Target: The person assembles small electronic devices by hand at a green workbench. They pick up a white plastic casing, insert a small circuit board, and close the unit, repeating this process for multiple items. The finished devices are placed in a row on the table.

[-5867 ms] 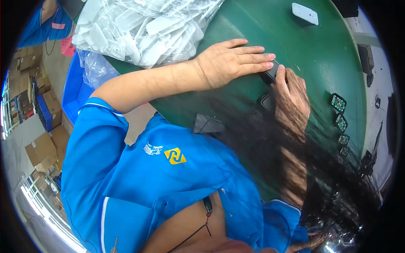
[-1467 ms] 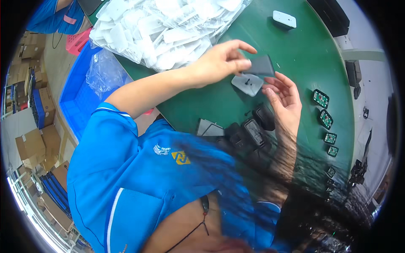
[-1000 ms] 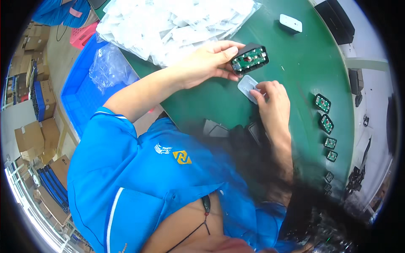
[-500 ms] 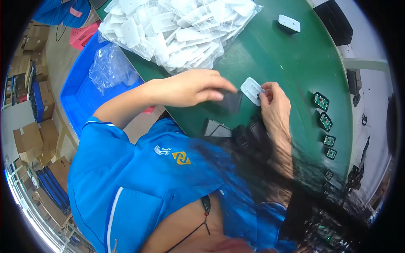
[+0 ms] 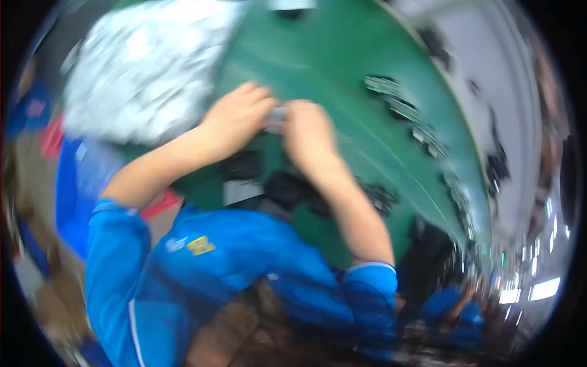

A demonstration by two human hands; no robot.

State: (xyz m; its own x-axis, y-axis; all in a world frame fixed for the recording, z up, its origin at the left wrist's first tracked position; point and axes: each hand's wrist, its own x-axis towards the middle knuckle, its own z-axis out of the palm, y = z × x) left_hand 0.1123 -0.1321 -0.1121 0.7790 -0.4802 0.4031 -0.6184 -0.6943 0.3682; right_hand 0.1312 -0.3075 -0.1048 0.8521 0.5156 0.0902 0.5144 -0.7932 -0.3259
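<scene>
Over the green table [image 5: 330, 46], my left hand [image 5: 238, 117] and my right hand [image 5: 310, 131] are close together, with a small whitish plastic cover [image 5: 276, 118] between them. The fingers of both hands are curled onto its two ends. Motion blur and the fingers hide most of its shape. Just below the hands lie a dark piece [image 5: 243, 164], a flat grey piece [image 5: 242, 192] and a further dark piece [image 5: 286, 185], near my body.
A large clear bag of white plastic parts [image 5: 147, 67] covers the table's far left. A blue bin [image 5: 68, 202] stands beside it. Several green circuit boards [image 5: 403, 109] in dark frames run along the right side. Another white cover [image 5: 292, 5] sits at the far edge of view.
My left hand has reached the cover, which only the right hand held before. The view has swung, so the bag appears further left. The picture is now blurred.
</scene>
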